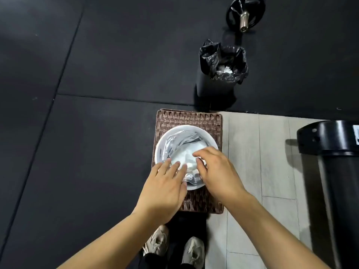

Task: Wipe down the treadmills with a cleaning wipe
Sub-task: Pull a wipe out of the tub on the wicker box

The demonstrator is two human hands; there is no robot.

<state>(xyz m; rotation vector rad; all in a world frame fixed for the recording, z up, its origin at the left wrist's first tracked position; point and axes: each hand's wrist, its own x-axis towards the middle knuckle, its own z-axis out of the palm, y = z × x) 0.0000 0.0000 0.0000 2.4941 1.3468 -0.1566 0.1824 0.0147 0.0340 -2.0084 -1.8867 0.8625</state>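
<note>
Head view: left hand (165,188) flat with straight fingers on white tub (208,140), right hand (217,171) pinching wipes (189,155).

White tub (210,141), silver foil (175,141), brown woven stand (189,118), black bin (213,88).

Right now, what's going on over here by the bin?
A person stands over a white tub of wipes set on a wicker stand. The left hand rests straight-fingered on the tub's foil liner, while the right hand reaches in with curled fingers at a white wipe. A lined trash bin behind holds used wipes. No wiping has started.
</note>
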